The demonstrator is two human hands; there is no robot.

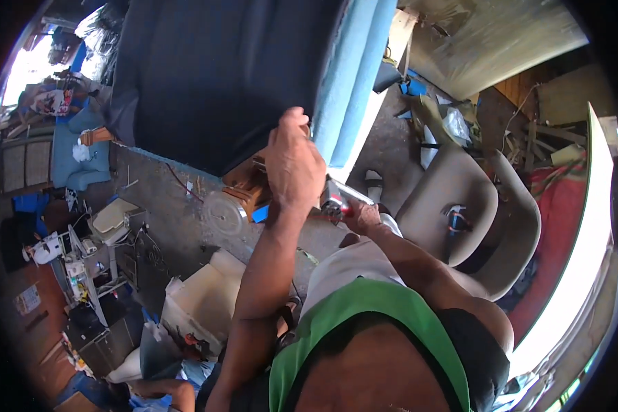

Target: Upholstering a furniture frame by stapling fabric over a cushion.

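Observation:
A large piece of furniture stands in front of me, its upper face covered by black fabric [226, 69]. Light blue padded upholstery [347, 89] runs down its right side. My left hand [295, 165] is closed at the near right corner, its fingers bent over the fabric's edge. Just below and to the right, my right hand [365, 216] grips a silver, black and red staple gun [335, 200]. The tool's front end lies close to the corner, partly behind my left wrist; whether it touches the frame I cannot tell.
Grey curved seat shells [450, 199] stand at right, a small blue-and-orange-handled tool [458, 220] on one. A round clear-faced object [224, 213] lies under the furniture's near edge. At left are a blue padded seat [82, 158] and a cream box [202, 295]. Another person's arm [165, 391] shows lower left.

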